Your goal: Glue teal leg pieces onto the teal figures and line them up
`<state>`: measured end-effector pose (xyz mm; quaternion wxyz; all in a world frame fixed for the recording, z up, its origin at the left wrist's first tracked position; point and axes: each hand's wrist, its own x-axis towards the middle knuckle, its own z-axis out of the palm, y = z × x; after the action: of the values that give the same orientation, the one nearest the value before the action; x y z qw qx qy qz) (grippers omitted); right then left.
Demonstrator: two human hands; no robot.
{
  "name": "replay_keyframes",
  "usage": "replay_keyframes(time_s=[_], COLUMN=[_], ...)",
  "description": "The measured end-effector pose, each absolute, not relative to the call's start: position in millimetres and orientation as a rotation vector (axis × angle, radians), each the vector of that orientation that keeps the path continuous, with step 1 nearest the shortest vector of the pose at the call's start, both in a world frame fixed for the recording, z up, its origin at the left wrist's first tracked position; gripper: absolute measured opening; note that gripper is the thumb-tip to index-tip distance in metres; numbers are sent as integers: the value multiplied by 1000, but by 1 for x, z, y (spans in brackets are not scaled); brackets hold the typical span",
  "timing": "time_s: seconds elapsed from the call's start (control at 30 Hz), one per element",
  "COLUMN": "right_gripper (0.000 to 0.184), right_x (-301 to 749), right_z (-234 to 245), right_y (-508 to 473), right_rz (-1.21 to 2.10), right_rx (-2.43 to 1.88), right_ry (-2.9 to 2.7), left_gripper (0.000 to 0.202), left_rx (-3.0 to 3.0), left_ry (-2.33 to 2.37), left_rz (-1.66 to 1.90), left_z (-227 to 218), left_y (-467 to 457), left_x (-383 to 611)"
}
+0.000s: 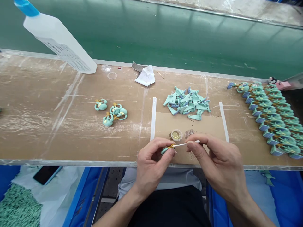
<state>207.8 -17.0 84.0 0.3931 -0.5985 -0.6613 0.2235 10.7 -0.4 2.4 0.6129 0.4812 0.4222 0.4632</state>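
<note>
My left hand [155, 160] pinches a small teal and mustard-yellow plastic figure part [167, 148] near the table's front edge; the fingers hide much of it. Between the thumb and fingertips of my right hand [213, 160] is a thin white cotton swab [181, 145], its left tip touching the yellow end of the part. Just beyond the hands sits a small round cup [176, 135] of yellowish liquid. Beside it lies a clear crumpled-looking lump [189, 133], partly behind my right fingers. Farther back is a pile of teal leg-like pieces [187, 101].
Several teal heads with rings [111, 112] lie to the left. Rows of assembled teal figures [274, 119] fill the right side. A white bottle with a blue cap [61, 41] stands at the back left, near crumpled paper [145, 75]. Blue bins [78, 195] flank my lap below the table.
</note>
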Motion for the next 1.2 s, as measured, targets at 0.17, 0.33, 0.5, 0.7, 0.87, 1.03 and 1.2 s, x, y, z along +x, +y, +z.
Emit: replay_keyframes(time_s=[0.17, 0.33, 0.5, 0.7, 0.87, 1.03, 1.2], right_gripper=[15, 13, 14, 14, 15, 15, 11], right_x=[210, 211, 212, 212, 209, 212, 221], right_z=[84, 83, 80, 78, 80, 81, 69], right_y=[-18, -18, -18, -18, -15, -19, -18], right_rz=[555, 550, 544, 544, 556, 606, 549], right_rx=[-1546, -1572, -1584, -1583, -1579, -1576, -1681], right_ry=[-1691, -1673, -1658, -1649, -1646, -1604, -1399], left_gripper=[8, 8, 8, 9, 9, 9, 8], left_rx=[1130, 1140, 1145, 1179, 1194, 1207, 1229], left_ry=[986, 976, 987, 990, 985, 974, 978], left_rz=[1074, 1070, 1062, 1046, 1035, 1070, 1103], left_z=[-1, 2, 4, 5, 5, 4, 3], left_y=[-1, -1, 0, 0, 1, 2, 2], left_x=[11, 10, 10, 9, 8, 8, 9])
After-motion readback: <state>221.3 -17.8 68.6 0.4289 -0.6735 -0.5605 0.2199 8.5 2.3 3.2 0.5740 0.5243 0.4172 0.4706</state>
